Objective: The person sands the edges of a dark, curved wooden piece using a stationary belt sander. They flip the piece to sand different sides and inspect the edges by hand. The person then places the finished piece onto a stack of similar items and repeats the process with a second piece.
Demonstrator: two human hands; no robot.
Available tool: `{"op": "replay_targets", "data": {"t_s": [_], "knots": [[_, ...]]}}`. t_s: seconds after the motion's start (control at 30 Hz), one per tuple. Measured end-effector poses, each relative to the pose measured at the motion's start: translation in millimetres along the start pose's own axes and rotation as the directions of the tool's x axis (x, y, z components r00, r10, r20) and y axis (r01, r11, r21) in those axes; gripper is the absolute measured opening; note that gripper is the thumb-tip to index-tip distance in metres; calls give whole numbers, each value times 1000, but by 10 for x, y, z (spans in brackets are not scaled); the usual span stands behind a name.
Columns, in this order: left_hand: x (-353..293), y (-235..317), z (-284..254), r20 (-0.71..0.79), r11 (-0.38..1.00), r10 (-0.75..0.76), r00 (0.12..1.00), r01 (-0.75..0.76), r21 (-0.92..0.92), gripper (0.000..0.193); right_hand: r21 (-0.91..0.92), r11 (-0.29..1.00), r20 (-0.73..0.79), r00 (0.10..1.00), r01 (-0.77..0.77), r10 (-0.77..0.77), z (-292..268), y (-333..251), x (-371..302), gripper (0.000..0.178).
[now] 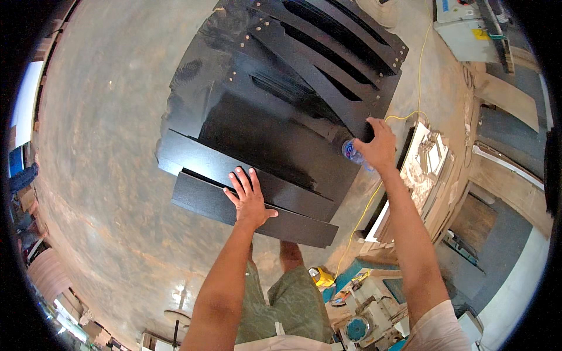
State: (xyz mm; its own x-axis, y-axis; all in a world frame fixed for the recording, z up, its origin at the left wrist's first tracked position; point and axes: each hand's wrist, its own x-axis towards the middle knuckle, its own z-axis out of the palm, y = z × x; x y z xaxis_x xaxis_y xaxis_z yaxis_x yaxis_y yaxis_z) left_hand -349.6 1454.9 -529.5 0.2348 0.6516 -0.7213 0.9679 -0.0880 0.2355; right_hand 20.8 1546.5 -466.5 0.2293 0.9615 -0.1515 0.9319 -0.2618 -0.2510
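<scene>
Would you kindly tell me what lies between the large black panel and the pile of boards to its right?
In the head view, a yellow cable runs along the floor between the black panel and the pile of boards.

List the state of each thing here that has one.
Left hand: fingers spread, resting across two black strips
Right hand: open, fingers curved
Clear bottle: beside the right hand, contact and tilt unclear
Large black panel: lying, partly covered by other strips
Yellow cable: uncoiled, in loose bends
</scene>
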Motion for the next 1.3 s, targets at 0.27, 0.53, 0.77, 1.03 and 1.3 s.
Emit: {"op": "replay_targets", "data": {"t_s": [0.27,0.53,0.77,1.03,1.3], "knots": [[-46,-101,76,-70,999,41,997,-42,-5,154,-245,969,-34,999,13,-22,-107,194,402,69],[-98,-270,490,-415,987,158,896,-161,30,120,51,997,18,998,55,-56,495,-542,-408,77],[-82,-272,623,-498,976,211,841,-209,61,103,311,950,542,826,-27,-154,1349,-944,-1366,90],[-119,-332,738,-499,975,220,838,-190,112,91,434,892,683,692,-125,-235,1435,-1102,-1303,81],[-185,-310,669,-504,969,244,828,-220,108,83,452,891,613,740,-39,-278,1517,-1091,-1466,80]]}}
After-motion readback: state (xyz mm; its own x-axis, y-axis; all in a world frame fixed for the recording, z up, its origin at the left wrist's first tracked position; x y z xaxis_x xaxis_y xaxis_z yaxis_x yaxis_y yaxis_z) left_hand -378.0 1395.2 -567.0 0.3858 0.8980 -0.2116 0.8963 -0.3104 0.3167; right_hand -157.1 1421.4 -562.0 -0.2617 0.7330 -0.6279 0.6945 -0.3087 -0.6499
